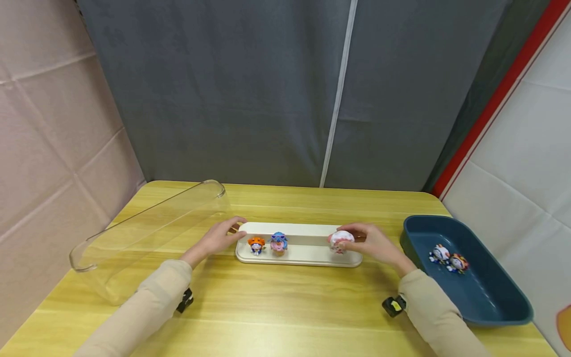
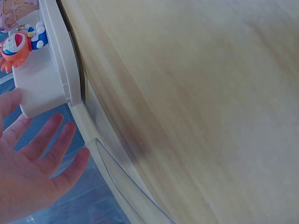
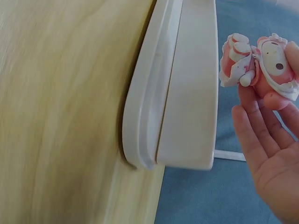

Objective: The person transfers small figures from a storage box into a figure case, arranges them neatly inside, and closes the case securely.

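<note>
A white two-step display stand [image 1: 299,255] lies on the table between the hands. My left hand [image 1: 219,237] is at its left end, fingers spread, with thumb and index fingertips right at the corner of the upper step [image 2: 44,84]. On the lower step, near that hand, stand an orange-haired figurine [image 1: 256,245] and a blue-topped figurine [image 1: 278,243] with a pink lower part. Toward the stand's right end, my right hand [image 1: 372,244] pinches a pink-and-white figurine [image 3: 275,65] by its head between thumb and fingers. In the right wrist view this figurine is held above the stand's upper surface.
A clear curved cover [image 1: 151,233] lies on the table at the left, close by the left forearm. At the right stands a dark blue bin [image 1: 486,302] with two small figurines [image 1: 448,259] inside. A grey curtain [image 1: 223,99] hangs behind the wooden table [image 1: 285,307].
</note>
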Tool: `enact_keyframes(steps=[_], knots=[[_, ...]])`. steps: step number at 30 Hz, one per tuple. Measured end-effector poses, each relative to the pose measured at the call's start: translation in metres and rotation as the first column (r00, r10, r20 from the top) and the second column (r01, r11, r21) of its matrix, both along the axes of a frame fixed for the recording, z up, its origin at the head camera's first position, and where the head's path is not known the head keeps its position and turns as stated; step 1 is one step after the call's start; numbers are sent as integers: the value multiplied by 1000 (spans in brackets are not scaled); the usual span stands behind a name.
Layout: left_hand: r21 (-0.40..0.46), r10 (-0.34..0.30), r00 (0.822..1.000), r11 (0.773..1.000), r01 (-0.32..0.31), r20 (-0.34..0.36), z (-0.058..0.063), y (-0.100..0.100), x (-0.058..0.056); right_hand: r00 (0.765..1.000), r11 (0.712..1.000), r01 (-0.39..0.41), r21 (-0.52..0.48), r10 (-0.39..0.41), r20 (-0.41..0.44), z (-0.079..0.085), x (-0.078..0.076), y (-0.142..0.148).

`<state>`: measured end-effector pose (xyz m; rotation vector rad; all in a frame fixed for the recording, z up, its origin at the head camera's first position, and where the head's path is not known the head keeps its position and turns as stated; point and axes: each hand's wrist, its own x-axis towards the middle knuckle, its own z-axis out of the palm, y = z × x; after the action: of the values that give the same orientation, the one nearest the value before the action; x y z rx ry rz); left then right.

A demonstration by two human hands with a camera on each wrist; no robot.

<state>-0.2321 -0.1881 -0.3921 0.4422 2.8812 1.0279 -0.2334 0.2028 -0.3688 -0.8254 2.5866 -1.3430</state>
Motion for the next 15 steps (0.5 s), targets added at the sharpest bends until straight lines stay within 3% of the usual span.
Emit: enact_keyframes(steps=[10,15], knots=[[0,2,1000,1000,-2,5,1,1,0,996,997,-55,-53,51,-68,-11,-1,-14],[-1,2,1000,1000,-2,6,1,1,0,999,997,-50,-56,49,-9,-15,-2,-22]])
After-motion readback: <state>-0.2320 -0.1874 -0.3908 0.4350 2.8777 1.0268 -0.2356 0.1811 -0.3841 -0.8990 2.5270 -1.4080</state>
